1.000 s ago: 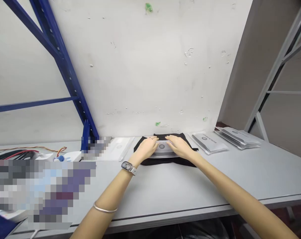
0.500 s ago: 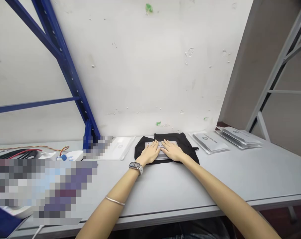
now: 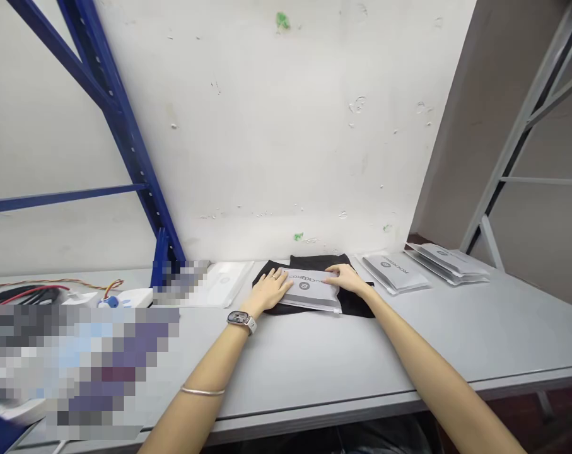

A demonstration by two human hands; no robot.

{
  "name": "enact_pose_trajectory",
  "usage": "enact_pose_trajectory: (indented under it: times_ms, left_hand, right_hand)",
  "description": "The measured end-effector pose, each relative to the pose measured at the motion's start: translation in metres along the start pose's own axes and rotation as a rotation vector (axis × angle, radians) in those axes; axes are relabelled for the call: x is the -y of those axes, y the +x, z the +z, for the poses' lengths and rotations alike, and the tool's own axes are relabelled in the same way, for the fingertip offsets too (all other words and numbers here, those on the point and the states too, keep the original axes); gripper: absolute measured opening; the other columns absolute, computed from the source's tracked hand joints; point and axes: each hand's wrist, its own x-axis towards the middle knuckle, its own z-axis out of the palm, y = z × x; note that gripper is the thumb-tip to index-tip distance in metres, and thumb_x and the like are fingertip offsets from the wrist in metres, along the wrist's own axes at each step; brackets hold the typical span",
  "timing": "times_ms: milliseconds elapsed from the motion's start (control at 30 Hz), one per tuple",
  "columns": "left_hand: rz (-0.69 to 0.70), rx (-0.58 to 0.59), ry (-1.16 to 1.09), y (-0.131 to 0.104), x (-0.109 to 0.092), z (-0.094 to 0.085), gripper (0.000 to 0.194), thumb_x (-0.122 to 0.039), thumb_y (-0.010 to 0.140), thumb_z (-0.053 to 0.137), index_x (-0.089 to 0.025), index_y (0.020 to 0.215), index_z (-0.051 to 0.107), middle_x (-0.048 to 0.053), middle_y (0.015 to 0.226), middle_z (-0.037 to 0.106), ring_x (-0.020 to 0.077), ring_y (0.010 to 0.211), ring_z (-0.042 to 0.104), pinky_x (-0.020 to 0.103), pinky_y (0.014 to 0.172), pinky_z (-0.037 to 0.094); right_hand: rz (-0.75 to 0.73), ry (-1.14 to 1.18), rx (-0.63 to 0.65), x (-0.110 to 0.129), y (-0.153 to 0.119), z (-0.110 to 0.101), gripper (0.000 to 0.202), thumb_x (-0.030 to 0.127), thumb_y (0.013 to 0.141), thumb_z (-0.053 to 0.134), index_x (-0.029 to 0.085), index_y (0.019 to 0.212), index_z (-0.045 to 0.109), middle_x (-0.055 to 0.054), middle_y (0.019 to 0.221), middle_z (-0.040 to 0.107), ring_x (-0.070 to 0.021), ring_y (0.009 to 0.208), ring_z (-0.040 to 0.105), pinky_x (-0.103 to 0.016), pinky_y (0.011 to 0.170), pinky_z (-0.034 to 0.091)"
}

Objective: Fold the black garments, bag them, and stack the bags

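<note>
A flat, frosted zip bag with dark lettering and a round logo lies on top of a spread black cloth. My left hand rests on the bag's left end, fingers stretched out and palm down. At the far right corner of the bag, my right hand has its thumb and bent fingers closed on the edge. The part of the bag beneath my fingers is hidden. Black fabric sticks out behind the bag and on both sides.
Similar packed bags lie to the right, with a stack of more bags beyond. At left are a whitish bag, cables and blurred items. A blue rack post and white wall bound the grey table.
My hands have moved apart from lying flat side by side on the bag. The right one has shifted to its right corner and curled, uncovering the printed logo.
</note>
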Motion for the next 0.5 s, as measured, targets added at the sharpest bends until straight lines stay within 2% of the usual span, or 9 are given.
enact_pose_trajectory:
  times_ms: [100,167,233,333,433,500]
  left_hand:
    - [-0.032,-0.029,-0.012,-0.002,0.001,-0.006,0.058,-0.051,0.096,0.023,-0.019,0.144,0.034,0.012,0.151,0.03,0.0296,0.141,0.021,0.047,0.111,0.021]
    - [-0.047,-0.038,-0.035,-0.003,0.001,-0.009,0.059,-0.05,0.096,0.023,-0.018,0.145,0.032,0.012,0.151,0.03,0.028,0.142,0.02,0.045,0.112,0.021]
    - [-0.069,-0.028,-0.071,-0.004,0.003,-0.011,0.058,-0.049,0.096,0.024,-0.019,0.145,0.031,0.011,0.152,0.027,0.0268,0.142,0.019,0.043,0.112,0.021]
    - [-0.072,0.02,-0.127,-0.006,0.004,-0.014,0.06,-0.05,0.092,0.036,-0.019,0.144,0.033,0.012,0.153,0.025,0.0273,0.142,0.021,0.043,0.111,0.024]
    - [0.063,0.143,-0.174,-0.008,0.003,-0.02,0.062,-0.051,0.086,0.049,-0.021,0.139,0.042,0.01,0.151,0.031,0.027,0.141,0.024,0.041,0.112,0.023]
    - [0.153,0.226,-0.21,-0.01,-0.001,-0.027,0.066,-0.055,0.081,0.055,-0.024,0.138,0.044,0.008,0.15,0.033,0.0264,0.14,0.026,0.04,0.113,0.023]
  right_hand:
    - [-0.009,0.279,0.081,0.0,-0.003,-0.011,0.024,0.038,0.068,0.069,0.017,0.08,0.068,-0.004,0.081,0.069,-0.02,0.08,0.062,-0.027,0.068,0.046]
    - [0.021,0.464,0.084,-0.001,-0.004,-0.023,0.023,0.037,0.066,0.07,0.018,0.079,0.065,-0.001,0.074,0.066,-0.016,0.069,0.06,-0.024,0.057,0.045]
    - [0.068,0.629,0.024,-0.006,-0.007,-0.042,0.029,0.037,0.063,0.074,0.02,0.083,0.063,0.001,0.072,0.065,-0.0144,0.063,0.059,-0.022,0.05,0.044]
    - [0.107,0.811,-0.221,-0.025,-0.014,-0.079,0.038,0.033,0.056,0.08,0.02,0.086,0.062,-0.001,0.075,0.067,-0.014,0.062,0.061,-0.022,0.048,0.045]
    - [0.162,0.935,-0.563,-0.063,-0.024,-0.117,0.039,0.027,0.052,0.082,0.019,0.084,0.061,-0.001,0.074,0.066,-0.0133,0.059,0.06,-0.022,0.048,0.047]
    - [0.231,0.939,-0.778,-0.093,-0.031,-0.133,0.035,0.023,0.054,0.078,0.02,0.083,0.06,0.0,0.073,0.065,-0.0135,0.06,0.06,-0.025,0.051,0.05]
